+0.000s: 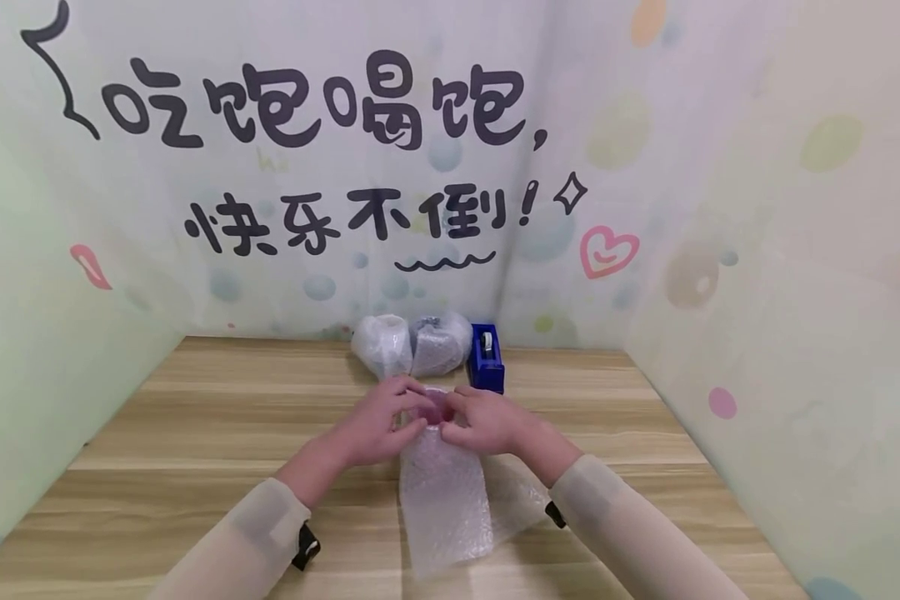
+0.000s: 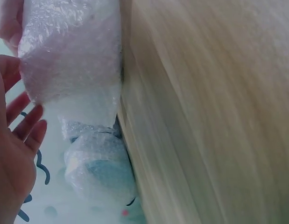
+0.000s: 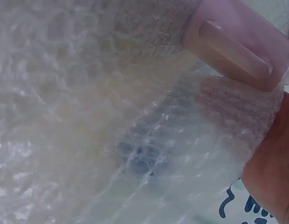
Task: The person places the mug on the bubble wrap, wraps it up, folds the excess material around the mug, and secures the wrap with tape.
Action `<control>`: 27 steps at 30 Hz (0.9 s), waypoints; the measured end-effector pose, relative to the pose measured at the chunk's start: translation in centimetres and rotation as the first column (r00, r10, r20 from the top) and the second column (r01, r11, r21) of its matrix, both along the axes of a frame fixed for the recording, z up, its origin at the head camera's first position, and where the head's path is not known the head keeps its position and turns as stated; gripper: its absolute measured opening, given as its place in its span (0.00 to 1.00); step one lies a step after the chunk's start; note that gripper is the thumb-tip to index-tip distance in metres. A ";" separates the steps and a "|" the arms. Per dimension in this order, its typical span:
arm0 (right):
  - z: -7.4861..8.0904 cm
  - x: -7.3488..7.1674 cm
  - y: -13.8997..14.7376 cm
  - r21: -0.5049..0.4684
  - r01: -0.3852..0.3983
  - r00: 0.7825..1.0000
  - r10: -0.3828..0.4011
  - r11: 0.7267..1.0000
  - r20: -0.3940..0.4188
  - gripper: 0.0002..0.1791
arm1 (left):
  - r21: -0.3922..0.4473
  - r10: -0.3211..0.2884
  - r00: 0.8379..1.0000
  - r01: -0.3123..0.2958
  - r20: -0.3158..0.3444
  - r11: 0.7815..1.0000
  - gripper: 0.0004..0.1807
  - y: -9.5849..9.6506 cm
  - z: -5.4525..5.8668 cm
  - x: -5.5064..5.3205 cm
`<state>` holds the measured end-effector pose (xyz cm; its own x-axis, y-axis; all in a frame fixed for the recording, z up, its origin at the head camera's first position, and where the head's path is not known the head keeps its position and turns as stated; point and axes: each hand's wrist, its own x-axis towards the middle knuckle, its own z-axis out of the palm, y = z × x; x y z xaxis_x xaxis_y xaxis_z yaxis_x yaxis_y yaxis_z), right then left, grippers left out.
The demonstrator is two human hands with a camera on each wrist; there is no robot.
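Observation:
A pink mug (image 3: 237, 46) with a handle stands in a sheet of clear bubble wrap (image 1: 446, 500), which trails over the table toward me. My left hand (image 1: 381, 421) holds the wrap at the left of the mug's mouth. In the left wrist view its thumb and fingertips touch the upper edge, the other fingers loosely bent. My right hand (image 1: 487, 419) pinches the wrap on the right side of the mouth, thumb in front and fingers over the rim. Through the wrap in the right wrist view, part of that hand shows below the handle.
Behind the mug, two bubble-wrapped bundles (image 1: 382, 343) (image 1: 441, 343) sit side by side near the wall. A blue tape dispenser (image 1: 487, 367) stands to their right. The wooden table (image 1: 195, 433) is bordered by printed fabric walls (image 1: 780, 250) at the back and both sides.

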<state>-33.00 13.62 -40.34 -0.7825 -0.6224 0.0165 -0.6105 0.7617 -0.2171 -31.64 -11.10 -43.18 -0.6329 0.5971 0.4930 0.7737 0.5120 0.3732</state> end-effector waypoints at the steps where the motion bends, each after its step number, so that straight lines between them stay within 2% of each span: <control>1: 0.0 -0.1 0.1 -0.004 -0.007 1.000 0.007 1.000 -0.001 0.23 | 0.004 0.000 1.000 0.000 0.022 1.000 0.18 0.0 0.0 -0.1; 4: 0.0 -0.3 0.2 -0.010 -0.032 0.999 0.032 0.999 -0.005 0.22 | -0.010 0.004 0.992 -0.003 0.123 1.000 0.29 0.0 0.0 -0.3; 6: 0.0 -0.5 0.3 -0.014 -0.043 0.999 0.043 0.999 -0.007 0.22 | -0.021 -0.016 0.980 0.021 0.198 1.000 0.32 0.0 0.0 -0.5; 8: 0.0 -0.5 0.3 -0.018 -0.049 0.999 0.049 0.999 -0.001 0.22 | -0.014 -0.040 0.970 0.044 0.239 0.999 0.33 -0.1 -0.1 -0.8; 13: -0.1 -0.5 0.4 -0.023 -0.053 0.999 0.053 0.998 -0.001 0.23 | 0.006 -0.074 0.970 0.075 0.233 0.997 0.31 -0.1 -0.3 -1.3; 19: -0.5 -0.3 0.5 -0.017 -0.043 0.999 0.043 0.999 0.014 0.24 | -0.060 -0.038 0.967 0.055 0.251 0.997 0.34 0.2 -0.3 -1.4; 27: -0.7 -0.3 0.6 -0.036 -0.048 0.999 0.048 0.998 -0.001 0.21 | -0.074 -0.006 0.970 0.025 0.244 0.997 0.35 0.5 0.1 -1.3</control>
<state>-33.33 14.18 -40.99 -0.7516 -0.6584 0.0401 -0.6464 0.7231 -0.2437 -32.91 -10.61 -43.12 -0.7187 0.6375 0.2776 0.6722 0.5350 0.5118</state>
